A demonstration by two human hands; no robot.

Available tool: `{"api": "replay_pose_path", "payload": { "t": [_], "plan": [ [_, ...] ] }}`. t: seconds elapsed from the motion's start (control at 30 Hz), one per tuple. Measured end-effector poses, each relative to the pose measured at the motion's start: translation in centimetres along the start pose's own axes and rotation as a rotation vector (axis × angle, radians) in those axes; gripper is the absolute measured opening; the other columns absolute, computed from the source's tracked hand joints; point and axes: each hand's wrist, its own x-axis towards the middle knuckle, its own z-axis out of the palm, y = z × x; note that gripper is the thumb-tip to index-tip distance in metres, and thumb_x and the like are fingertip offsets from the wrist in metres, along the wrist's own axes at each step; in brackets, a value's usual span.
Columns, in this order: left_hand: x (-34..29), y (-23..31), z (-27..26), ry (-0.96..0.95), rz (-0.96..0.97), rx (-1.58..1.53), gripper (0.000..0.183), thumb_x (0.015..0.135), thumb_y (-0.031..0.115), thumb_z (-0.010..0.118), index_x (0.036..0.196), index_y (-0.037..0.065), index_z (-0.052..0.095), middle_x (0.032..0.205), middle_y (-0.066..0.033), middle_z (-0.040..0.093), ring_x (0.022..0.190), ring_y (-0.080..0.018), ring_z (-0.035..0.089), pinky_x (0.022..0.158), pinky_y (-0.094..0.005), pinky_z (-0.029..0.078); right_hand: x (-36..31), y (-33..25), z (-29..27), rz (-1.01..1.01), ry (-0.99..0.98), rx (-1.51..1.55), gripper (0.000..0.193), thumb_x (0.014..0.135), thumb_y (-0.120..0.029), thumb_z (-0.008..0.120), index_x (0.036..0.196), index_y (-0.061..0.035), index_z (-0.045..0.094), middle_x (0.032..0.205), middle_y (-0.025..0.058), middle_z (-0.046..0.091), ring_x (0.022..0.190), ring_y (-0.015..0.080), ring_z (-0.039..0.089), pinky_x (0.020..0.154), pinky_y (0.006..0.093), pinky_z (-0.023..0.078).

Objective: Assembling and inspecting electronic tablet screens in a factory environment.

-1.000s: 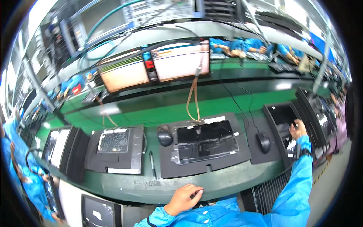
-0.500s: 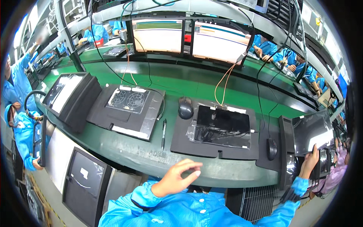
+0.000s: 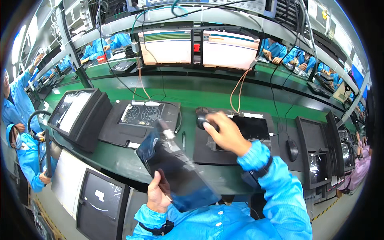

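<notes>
My left hand (image 3: 159, 194) grips a dark, glossy tablet-like panel (image 3: 180, 168) by its lower left edge. The panel is tilted and partly blurred, held over the front edge of the green bench. My right hand (image 3: 228, 134) reaches across to a black computer mouse (image 3: 202, 117), its thumb and fingers around the near side. Beneath that hand lies another dark screen panel (image 3: 256, 127) on a black foam pad (image 3: 206, 154), partly hidden by my hand and sleeve. A pen (image 3: 183, 140) lies left of the pad.
Two lit monitors (image 3: 166, 48) stand behind the bench (image 3: 188, 88). Left are a foam fixture with a circle-patterned panel (image 3: 146, 113) and stacked black trays (image 3: 80, 116). Right are a second mouse (image 3: 293, 150) and black trays (image 3: 314, 138). Cables hang down. Co-workers (image 3: 24, 156) are nearby.
The panel that my right hand held at the right trays is now in my left hand, over the bench front. My right hand has moved left to the mouse. The view has shifted slightly.
</notes>
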Motion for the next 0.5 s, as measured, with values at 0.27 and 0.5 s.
{"api": "replay_pose_path", "payload": {
  "t": [0.27,0.5],
  "plan": [
    [3.1,2.1,-6.2,-0.788,-0.254,-0.853,0.009,0.104,0.009,0.055,0.106,0.001,0.053,0.087,-0.0102,0.071,0.074,-0.0238,0.075,0.062,-0.0344,0.061,5.3,5.5,7.2,0.1,-0.01,-0.579,0.062,0.09,-0.047,0.069,0.132,-0.0021,0.059,0.134,0.0257,0.055,0.117,0.0434,0.06,0.092,0.0531,0.054],
    [3.6,2.1,-6.1,-0.831,-0.22,-0.875,0.008,0.104,0.009,0.051,0.106,0.001,0.051,0.085,-0.0121,0.07,0.07,-0.025,0.074,0.059,-0.0334,0.057,5.4,6.1,7.7,0.107,-0.025,-0.585,0.06,0.09,-0.045,0.071,0.131,-0.002,0.059,0.134,0.0237,0.056,0.117,0.0407,0.061,0.091,0.0523,0.052]
  ]
}}
